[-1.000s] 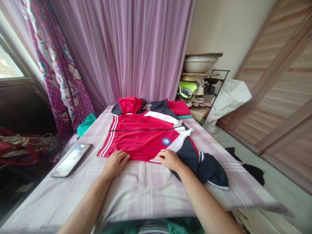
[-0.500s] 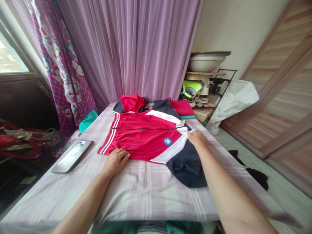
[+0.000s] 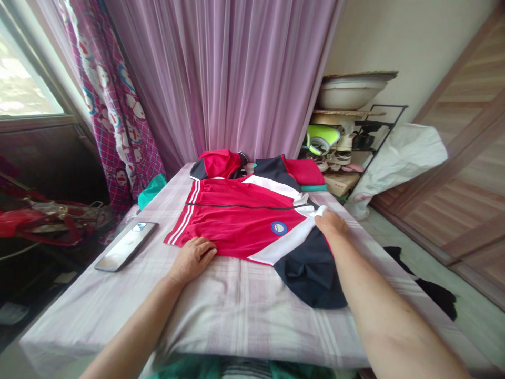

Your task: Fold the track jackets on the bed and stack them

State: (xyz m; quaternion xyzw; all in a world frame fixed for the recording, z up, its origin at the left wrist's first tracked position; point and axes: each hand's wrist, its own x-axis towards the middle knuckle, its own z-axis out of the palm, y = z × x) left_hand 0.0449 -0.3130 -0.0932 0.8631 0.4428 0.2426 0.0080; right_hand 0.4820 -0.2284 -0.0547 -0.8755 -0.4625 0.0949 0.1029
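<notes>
A red, white and navy zip jacket lies front up on the table, its striped hem to the left and its collar to the right. A round blue-and-white badge shows on its chest. At the near lower edge, close to the hem, my left hand is closed on the fabric with bent fingers; its fingertips are partly hidden. My right hand pinches the white collar area at the shoulder. The near navy sleeve bulges toward me beside my right forearm.
A phone lies at the table's left. Behind the jacket are a bunched red and navy garment and a folded red piece. A shoe rack with a basin and a white bag stand right of the checked tablecloth.
The whole view has shifted slightly, so things appear further right. My right hand still grips the collar, with a bit of white fabric raised at its fingers. My left hand stays at the lower edge.
</notes>
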